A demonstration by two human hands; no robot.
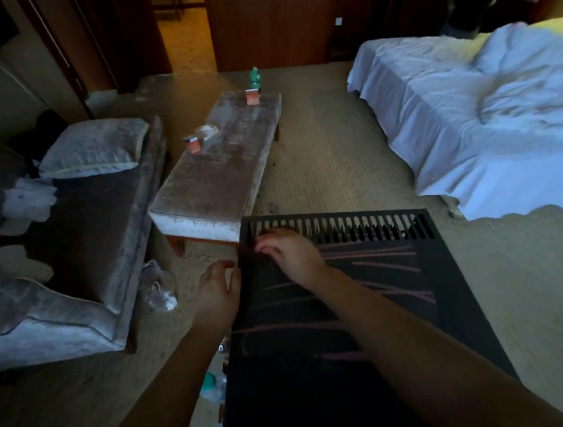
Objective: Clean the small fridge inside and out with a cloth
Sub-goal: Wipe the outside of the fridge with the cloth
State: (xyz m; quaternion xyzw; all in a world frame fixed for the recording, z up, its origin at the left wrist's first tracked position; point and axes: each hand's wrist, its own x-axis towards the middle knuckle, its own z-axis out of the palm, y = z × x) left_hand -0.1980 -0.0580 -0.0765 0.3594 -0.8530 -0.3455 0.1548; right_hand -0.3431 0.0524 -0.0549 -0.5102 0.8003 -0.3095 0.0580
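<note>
I look down on the small black fridge (pixel 351 310), which stands on the carpet; its top shows pale wipe streaks and a row of vent slots (pixel 360 228) along the far edge. My right hand (pixel 291 255) lies on the top near the far left corner. Its fingers are curled on what looks like a dark cloth (pixel 261 263), hard to tell apart from the black surface. My left hand (pixel 218 288) is beside the fridge's left edge, its relaxed fingers touching the upper side.
A grey bench (pixel 214 171) with small cartons and a green bottle (pixel 254 77) stands just beyond the fridge. A grey sofa (pixel 79 232) is on the left, a white-sheeted bed (pixel 488 124) on the right. Teal-capped bottles (pixel 208 382) and a plastic bag (pixel 158 290) lie left of the fridge.
</note>
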